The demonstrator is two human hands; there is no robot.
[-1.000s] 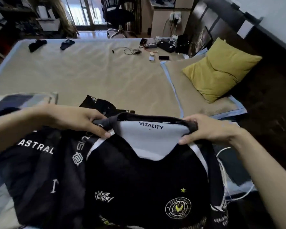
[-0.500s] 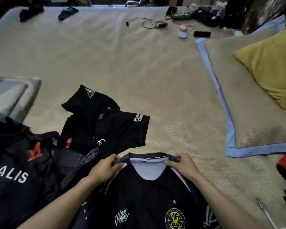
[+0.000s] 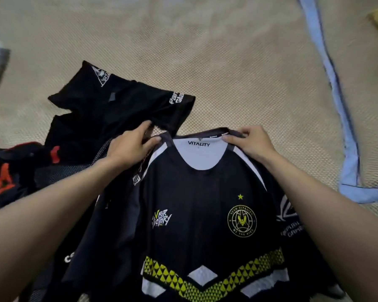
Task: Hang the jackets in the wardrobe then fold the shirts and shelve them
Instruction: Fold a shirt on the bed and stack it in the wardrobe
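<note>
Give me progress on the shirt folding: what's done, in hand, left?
Done: nothing folded or shelved shows. In hand: the left hand and right hand pinch the collar of the Vitality jersey, face up and unfolded on the mat. Left: fold it, plus the crumpled black shirt and the red-marked one.

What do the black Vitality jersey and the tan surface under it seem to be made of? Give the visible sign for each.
Vitality jersey: probably smooth synthetic sports knit, matt with a faint sheen; fine vertical ribbing and crisp printed logos suggest it. Tan surface: looks like a woven mat, perhaps plastic or rattan; a regular small diamond weave shows, edged with blue cloth binding.
</note>
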